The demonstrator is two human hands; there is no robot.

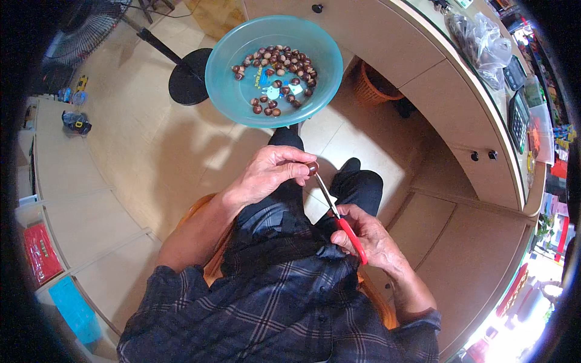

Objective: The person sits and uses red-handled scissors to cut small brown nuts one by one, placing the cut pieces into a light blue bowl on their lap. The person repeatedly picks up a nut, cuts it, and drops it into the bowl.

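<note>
Between the thumb and fingers of my left hand [277,172] is a glossy brown chestnut [312,169]. My right hand [367,233] grips red-handled scissors [349,236], whose metal blades point up and left. Their tips meet the chestnut's lower edge; whether they cut into the shell is too small to tell. Beyond my hands, a translucent teal plastic basin [215,97] holds many chestnuts [290,61], brown with paler ends, spread over its printed bottom. Both hands are above my lap, over dark trousers.
A pedestal fan with a round black base [188,81] stands left of the basin. At the right, a wicker basket [374,86] sits below a curved counter carrying plastic bags [483,45] and a calculator [518,120]. Low cabinets [77,181] line the left side. I sit on an orange-brown chair [213,267].
</note>
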